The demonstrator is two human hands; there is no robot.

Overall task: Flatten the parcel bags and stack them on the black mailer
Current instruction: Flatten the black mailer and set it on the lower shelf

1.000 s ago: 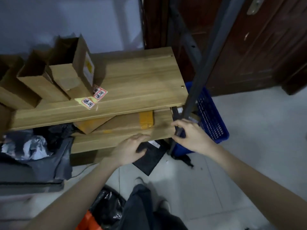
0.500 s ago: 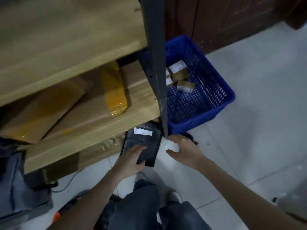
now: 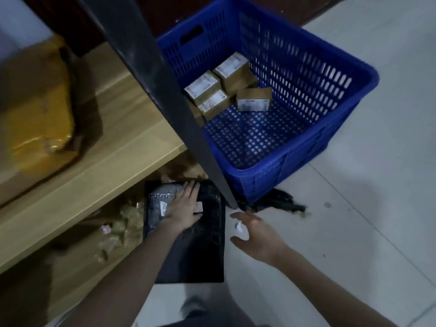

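Parcel bags are represented by one grey bag lying on the far end of the black mailer, which is spread flat on the pale tiled floor at the foot of a wooden shelf. The grey bag is pressed down by the left hand, whose fingers are laid out straight across it and onto the mailer; nothing is gripped. The right hand is held just above the floor beside the mailer's right edge, fingers spread and relaxed, holding nothing; a small white scrap is seen by its fingers. A dark metal post of the shelf is set down between the mailer and a blue plastic basket. Several small cardboard boxes with white labels are gathered in the basket's far corner. A yellow taped parcel rests on the shelf board.
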